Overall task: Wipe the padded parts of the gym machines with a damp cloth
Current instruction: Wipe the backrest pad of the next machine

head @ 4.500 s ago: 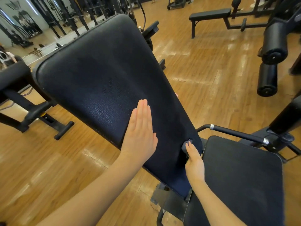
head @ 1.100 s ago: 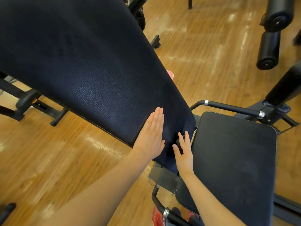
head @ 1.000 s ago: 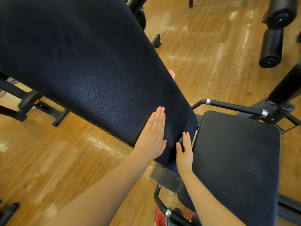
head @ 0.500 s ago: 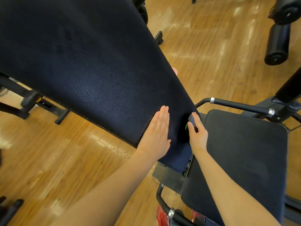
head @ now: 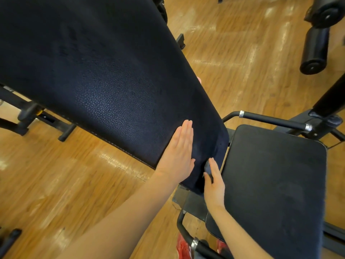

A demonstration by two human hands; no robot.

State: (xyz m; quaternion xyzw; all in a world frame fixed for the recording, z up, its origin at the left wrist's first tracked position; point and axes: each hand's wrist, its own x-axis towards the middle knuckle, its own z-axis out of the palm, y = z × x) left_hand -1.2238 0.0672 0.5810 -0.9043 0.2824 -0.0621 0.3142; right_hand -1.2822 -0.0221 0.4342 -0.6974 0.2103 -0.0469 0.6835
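- Backrest pad (head: 112, 86) is slanting up from the seat pad (head: 276, 174), the right hand (head: 213, 184) pinching a small dark cloth (head: 207, 168) against its lower corner.
- Left hand (head: 179, 156) is lying flat, fingers straight, bracing the pad; firm overlapping strokes seem best.
- The cloth is sitting lower than half a second ago.
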